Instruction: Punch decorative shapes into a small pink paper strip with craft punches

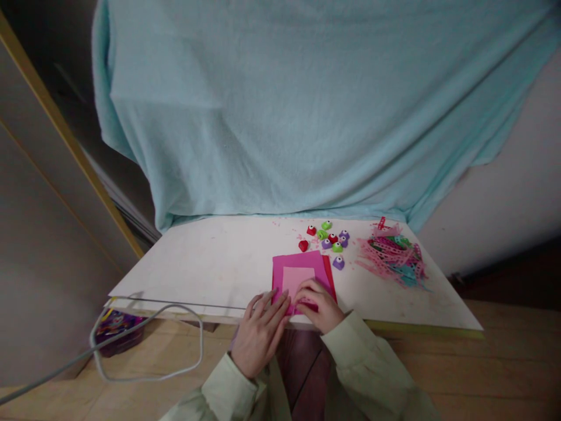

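Observation:
A light pink square of paper [298, 275] lies on a larger magenta sheet [279, 266], with a red sheet [329, 275] showing at the right edge beneath. My left hand [263, 333] rests with its fingers stretched out over the lower left of the papers, fingertips on the light pink square. The fingers of my right hand [322, 305] are bent together at the lower right edge of that square, pinching it. Part of the paper's near edge is hidden beneath my fingers.
Several red, green and purple pieces with eye-like dots [326, 244] sit just beyond the papers. A heap of perforated paper strips [397, 255] lies at the right of the white table [210, 251]. A pale cable [201, 345] loops at the front left; a blue cloth [280, 117] hangs behind.

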Demonstrator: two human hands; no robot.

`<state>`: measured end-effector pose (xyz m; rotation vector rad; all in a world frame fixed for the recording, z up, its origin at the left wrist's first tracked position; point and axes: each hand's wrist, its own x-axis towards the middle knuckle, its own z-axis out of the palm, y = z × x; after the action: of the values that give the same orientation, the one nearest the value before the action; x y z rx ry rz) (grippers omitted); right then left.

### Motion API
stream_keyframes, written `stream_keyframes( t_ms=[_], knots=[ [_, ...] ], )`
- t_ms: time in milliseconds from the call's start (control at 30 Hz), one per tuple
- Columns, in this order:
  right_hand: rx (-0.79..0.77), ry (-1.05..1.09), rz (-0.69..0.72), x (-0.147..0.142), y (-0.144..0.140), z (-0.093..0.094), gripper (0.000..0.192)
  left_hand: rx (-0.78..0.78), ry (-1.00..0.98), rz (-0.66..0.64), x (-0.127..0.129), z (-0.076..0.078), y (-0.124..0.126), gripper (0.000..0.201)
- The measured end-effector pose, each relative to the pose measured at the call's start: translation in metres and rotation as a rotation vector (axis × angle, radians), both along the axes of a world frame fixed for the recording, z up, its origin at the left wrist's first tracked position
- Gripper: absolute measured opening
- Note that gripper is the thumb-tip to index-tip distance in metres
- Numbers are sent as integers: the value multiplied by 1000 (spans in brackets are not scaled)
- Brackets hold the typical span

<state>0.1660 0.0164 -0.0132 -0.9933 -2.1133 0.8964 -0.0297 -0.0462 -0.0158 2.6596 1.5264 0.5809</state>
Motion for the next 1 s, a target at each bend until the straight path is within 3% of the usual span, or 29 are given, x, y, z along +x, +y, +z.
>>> stream_keyframes(
  t_ms=[200,433,600,733,1000],
  knots=[
    [6,31,-1,2,1,-3,11,30,33,41,3,0,-1,47],
    [-65,0,131,26,4,-1,3,41,-7,74,6,3,-4,47],
    [-71,11,217,34,6,7,20,47,-17,75,15,1,-4,54],
    [-54,36,169,29,5,8,34,27,-28,67,20,5,-2,55],
    [-6,16,16,21,1,-4,9,19,-66,90,22,8,-1,54]
  ],
)
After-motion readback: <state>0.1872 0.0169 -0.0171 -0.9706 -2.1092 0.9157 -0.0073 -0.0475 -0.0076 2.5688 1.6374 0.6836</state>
